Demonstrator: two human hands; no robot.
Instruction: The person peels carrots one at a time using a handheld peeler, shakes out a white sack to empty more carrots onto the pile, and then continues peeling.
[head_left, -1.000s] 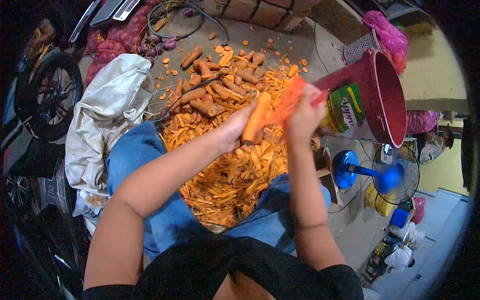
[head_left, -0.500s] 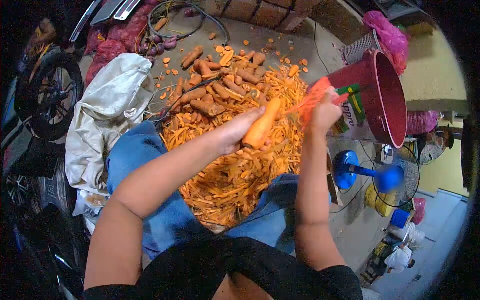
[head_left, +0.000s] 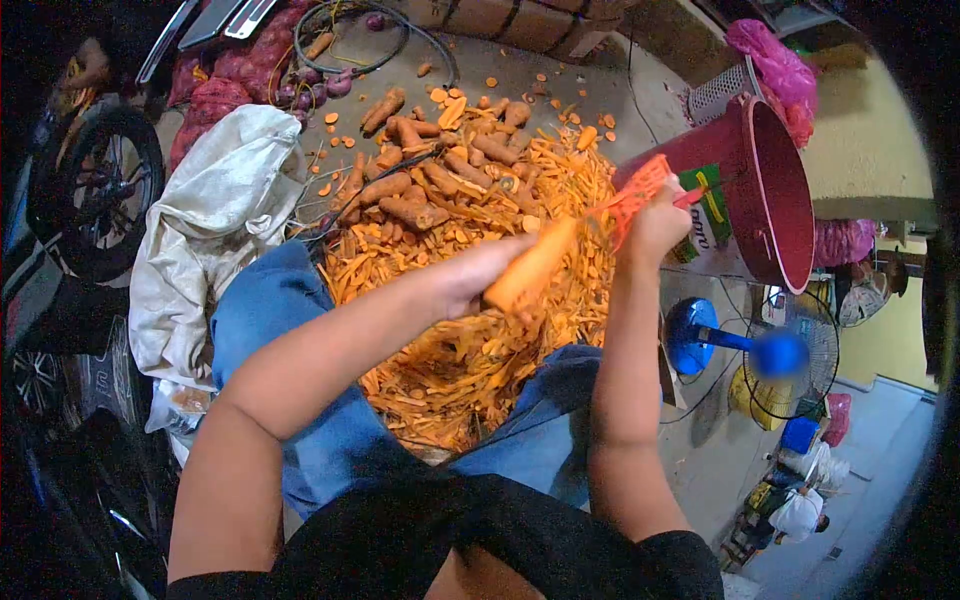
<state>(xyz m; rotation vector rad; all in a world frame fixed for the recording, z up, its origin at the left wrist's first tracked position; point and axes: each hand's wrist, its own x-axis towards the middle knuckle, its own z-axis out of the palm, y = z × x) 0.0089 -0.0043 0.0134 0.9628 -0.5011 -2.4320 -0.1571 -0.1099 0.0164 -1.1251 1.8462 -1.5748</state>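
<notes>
My left hand (head_left: 478, 275) is wrapped round a peeled, bright orange carrot (head_left: 537, 266), tilted with its far end toward the right. In my right hand (head_left: 656, 228) is a red peeler (head_left: 640, 192), partly smeared by motion; its front is close to the carrot's far end. Below both hands lies a large heap of orange carrot peelings (head_left: 480, 365), between my knees. Several unpeeled, brownish carrots (head_left: 415, 212) rest on the upper left of that heap.
A dark red bucket (head_left: 735, 190) lies on its side to the right, beside a blue fan (head_left: 780, 355). White sacking (head_left: 215, 230) is at the left, near net bags of onions (head_left: 215, 110). Cut carrot slices are scattered on the floor (head_left: 480, 65). A person (head_left: 800, 515) is far right.
My right hand and the peeler have shifted slightly right. The carrot in my left hand has moved a little to the right and blurs.
</notes>
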